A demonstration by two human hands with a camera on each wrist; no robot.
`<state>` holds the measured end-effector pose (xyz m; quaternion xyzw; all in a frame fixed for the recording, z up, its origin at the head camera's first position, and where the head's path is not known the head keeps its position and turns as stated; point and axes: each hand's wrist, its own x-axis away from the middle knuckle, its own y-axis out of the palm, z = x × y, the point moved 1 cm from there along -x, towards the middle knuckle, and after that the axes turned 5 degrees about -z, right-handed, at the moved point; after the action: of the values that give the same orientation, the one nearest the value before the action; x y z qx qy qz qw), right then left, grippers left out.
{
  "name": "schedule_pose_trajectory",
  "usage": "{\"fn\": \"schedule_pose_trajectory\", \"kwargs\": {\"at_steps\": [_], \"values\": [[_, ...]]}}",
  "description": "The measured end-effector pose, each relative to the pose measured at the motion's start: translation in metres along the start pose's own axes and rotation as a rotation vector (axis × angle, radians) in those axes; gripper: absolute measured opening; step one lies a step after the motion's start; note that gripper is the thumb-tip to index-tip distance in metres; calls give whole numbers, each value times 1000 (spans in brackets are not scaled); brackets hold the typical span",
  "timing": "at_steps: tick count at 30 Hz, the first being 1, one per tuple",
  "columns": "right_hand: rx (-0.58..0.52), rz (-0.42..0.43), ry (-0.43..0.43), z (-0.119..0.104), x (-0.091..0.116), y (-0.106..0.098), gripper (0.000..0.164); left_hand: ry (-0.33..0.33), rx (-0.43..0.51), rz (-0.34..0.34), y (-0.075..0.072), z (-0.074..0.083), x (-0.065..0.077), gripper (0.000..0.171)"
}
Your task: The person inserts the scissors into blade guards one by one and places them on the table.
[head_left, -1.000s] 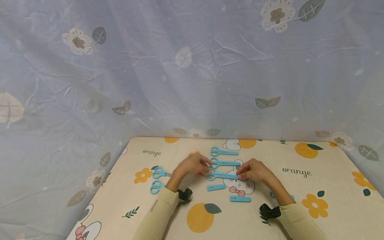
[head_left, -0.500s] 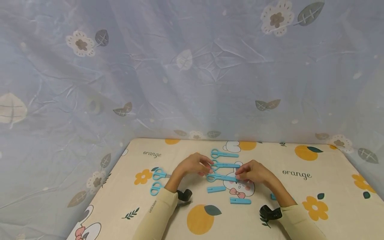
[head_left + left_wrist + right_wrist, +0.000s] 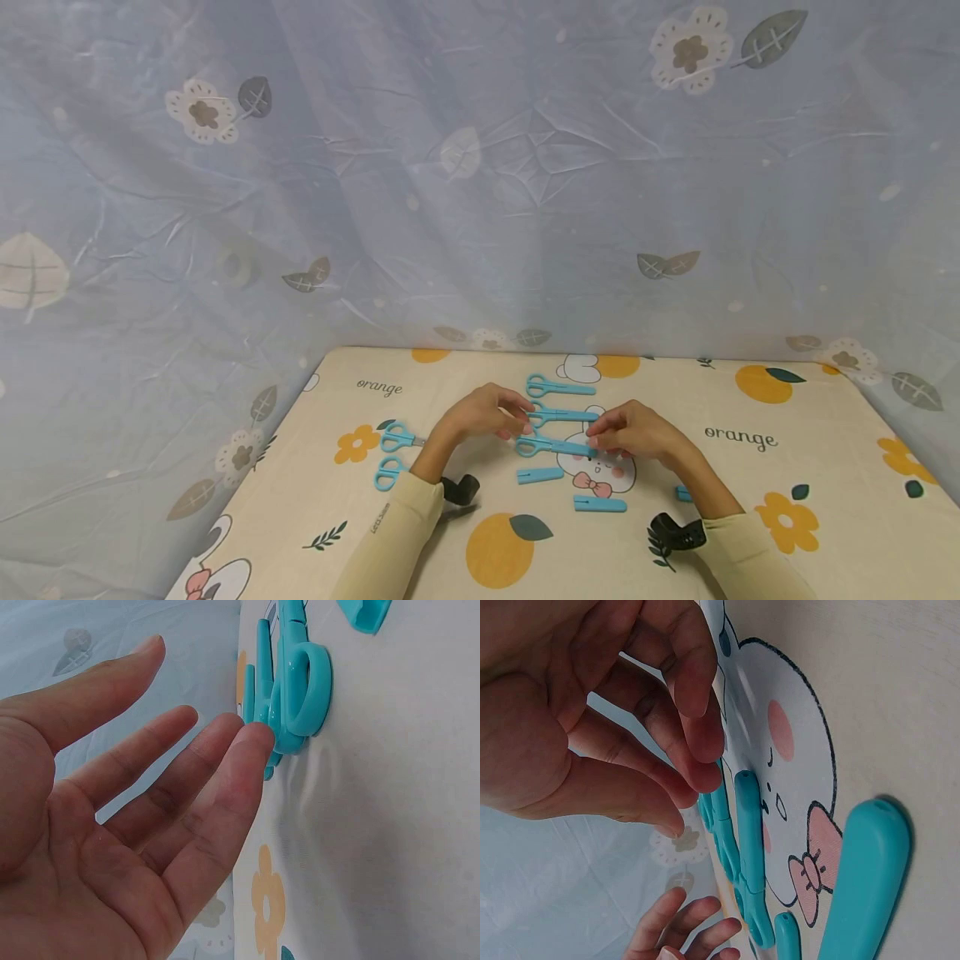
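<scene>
Three blue scissors with covered blades lie in a row: the nearest scissors (image 3: 558, 447), the middle scissors (image 3: 562, 414) and the far scissors (image 3: 562, 388). My left hand (image 3: 489, 412) hovers beside their finger loops; in the left wrist view its fingers (image 3: 217, 795) are spread and relaxed, holding nothing. At the covered tips my right hand (image 3: 636, 430) hangs with loosely bent fingers. The right wrist view shows those fingers (image 3: 656, 705) apart from the scissors, with nothing between them. Two loose blue blade covers, one (image 3: 540, 475) and another (image 3: 600, 503), lie closer to me.
Left of my left forearm lie two more blue scissors, an upper pair (image 3: 399, 437) showing some metal blade and a lower pair (image 3: 388, 472), both partly hidden. A blue piece (image 3: 683, 493) shows beside my right forearm. The printed tablecloth (image 3: 570, 550) meets a grey-blue curtain (image 3: 480, 208) behind.
Both hands stay nearly in place. The covered tip of the nearest scissors has turned slightly towards me. My right forearm now hides more of the blue piece beside it.
</scene>
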<state>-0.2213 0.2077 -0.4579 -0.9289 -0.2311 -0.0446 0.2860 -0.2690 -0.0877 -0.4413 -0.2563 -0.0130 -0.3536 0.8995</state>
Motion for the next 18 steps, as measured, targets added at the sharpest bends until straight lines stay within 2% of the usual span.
{"fn": "schedule_pose_trajectory", "kwargs": {"at_steps": [18], "values": [[-9,-3,1,-1,1,1,23,32,-20,-24,0,-1,-1,39]]}}
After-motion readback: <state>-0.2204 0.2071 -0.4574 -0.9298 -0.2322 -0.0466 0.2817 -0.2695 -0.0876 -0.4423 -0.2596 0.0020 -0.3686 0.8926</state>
